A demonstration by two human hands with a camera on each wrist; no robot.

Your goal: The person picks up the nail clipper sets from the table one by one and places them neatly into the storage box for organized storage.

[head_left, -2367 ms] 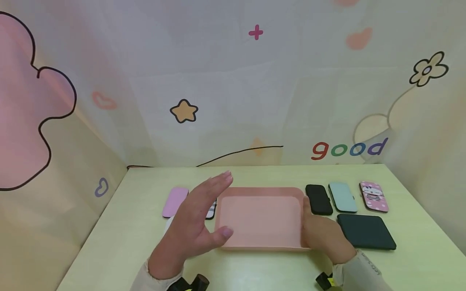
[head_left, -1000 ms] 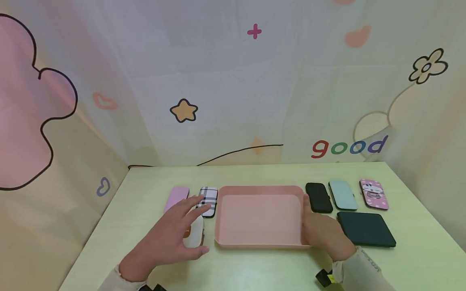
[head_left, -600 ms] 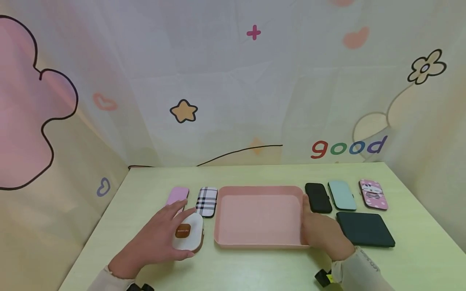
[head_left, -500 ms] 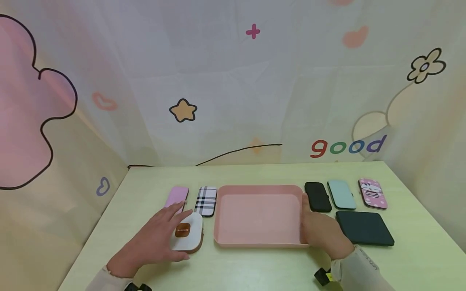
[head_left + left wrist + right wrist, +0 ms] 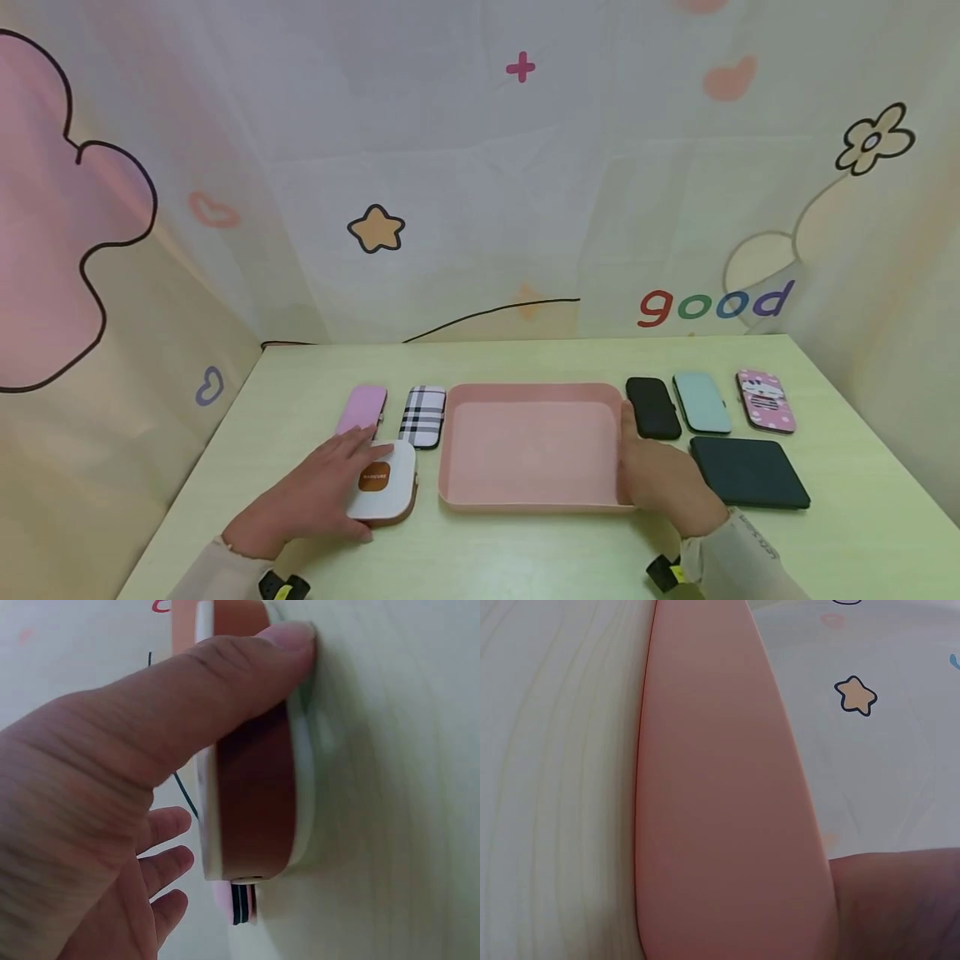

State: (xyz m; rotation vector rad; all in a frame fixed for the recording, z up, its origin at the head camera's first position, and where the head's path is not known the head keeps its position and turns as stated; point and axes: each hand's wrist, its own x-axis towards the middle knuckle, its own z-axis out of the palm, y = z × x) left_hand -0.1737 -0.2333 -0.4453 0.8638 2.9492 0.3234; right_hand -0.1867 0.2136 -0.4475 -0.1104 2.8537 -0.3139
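My left hand [image 5: 318, 492] lies over the left part of a white and brown case [image 5: 375, 482] with a brown label that seems to read "MANICURE". Its index finger stretches across the lid, while the thumb lies along the brown near side, as the left wrist view shows. The other fingers are spread towards a purple case [image 5: 362, 407]. At the right end of a shallow pink tray [image 5: 536, 450], my right hand [image 5: 660, 479] rests along the wall, a straight finger pointing away; its thumb and remaining fingers are hidden. The tray holds nothing.
A plaid case [image 5: 423, 417] lies left of the tray. Right of it are a black case [image 5: 653, 408], a mint case [image 5: 702, 402], a pink patterned case [image 5: 766, 401] and a larger dark flat case [image 5: 750, 472]. A printed curtain [image 5: 450, 167] hangs behind the pale table [image 5: 525, 558].
My left hand has moved left and down from above the tray's left end onto the white case, uncovering the plaid case. The right hand and tray have stayed put.
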